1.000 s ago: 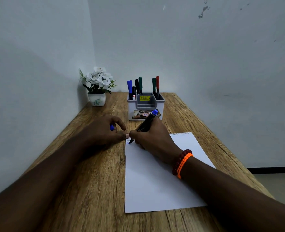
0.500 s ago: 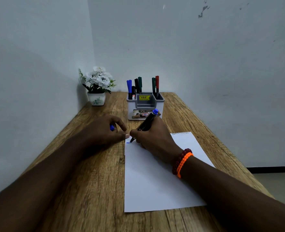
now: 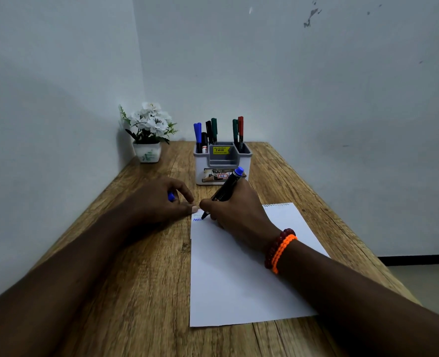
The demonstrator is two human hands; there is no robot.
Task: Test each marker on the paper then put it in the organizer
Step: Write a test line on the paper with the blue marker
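One white sheet of paper [image 3: 239, 279] lies on the one brown wood-grain desk [image 3: 135, 292]. One grey-and-white plastic organizer [image 3: 222, 163] stands at the far end, and seven markers stand upright in it: two with blue caps [image 3: 197, 130], two black ones [image 3: 208, 130], two with green caps [image 3: 214, 127] and one with a red cap [image 3: 240, 126]. An eighth, a black marker with a blue end [image 3: 227, 188], is in one of the two hands, the right hand [image 3: 236, 210]; the left hand [image 3: 159, 199] holds one small blue cap [image 3: 171, 196]. One white pot of white flowers [image 3: 148, 135] sits in the corner. Two beaded bracelets circle the right wrist, one dark red [image 3: 277, 247] and one orange [image 3: 282, 252]. Two short squiggles mark the paper, one blue [image 3: 197, 219], one faint.
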